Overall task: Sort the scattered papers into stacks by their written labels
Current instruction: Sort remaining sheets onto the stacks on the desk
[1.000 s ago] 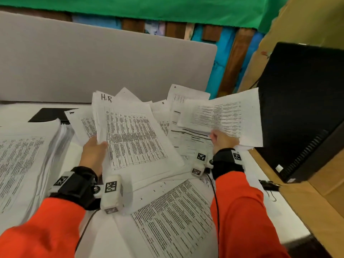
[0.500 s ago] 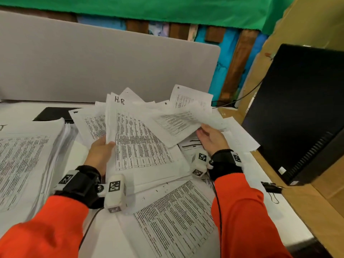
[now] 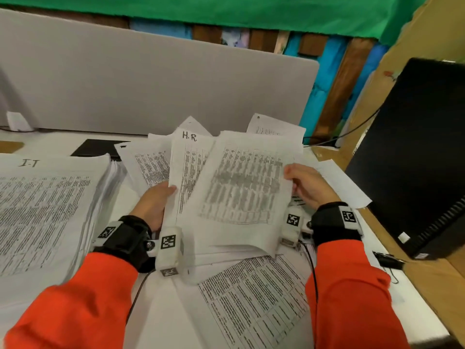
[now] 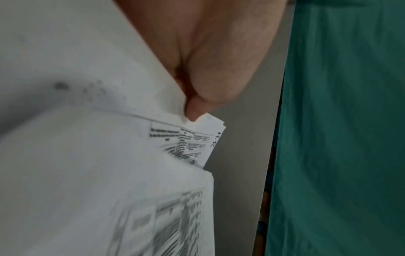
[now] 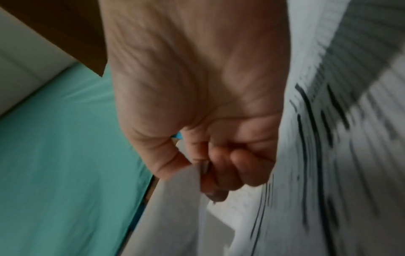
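My left hand (image 3: pixel 157 205) grips the left edge of a bundle of printed sheets (image 3: pixel 191 172) whose top page is marked "H.R."; the left wrist view shows that bundle (image 4: pixel 197 138) pinched under my thumb. My right hand (image 3: pixel 305 183) pinches the right edge of a single printed sheet (image 3: pixel 241 187), which lies across the front of the H.R. bundle. In the right wrist view that hand's fingers (image 5: pixel 219 166) curl round the paper edge. A thick stack marked "I-T" (image 3: pixel 45 202) lies at the left. Loose printed sheets (image 3: pixel 254 298) are scattered beneath my hands.
A grey partition (image 3: pixel 151 79) stands behind the papers. A black computer case (image 3: pixel 415 157) sits at the right on a wooden surface, with a black binder clip (image 3: pixel 386 259) near it. A dark flat object (image 3: pixel 98 147) lies partly under the papers at the back.
My right hand has carried its sheet leftward from the right side and laid it over the H.R. bundle. My left hand has kept hold of that bundle and tilted it up.
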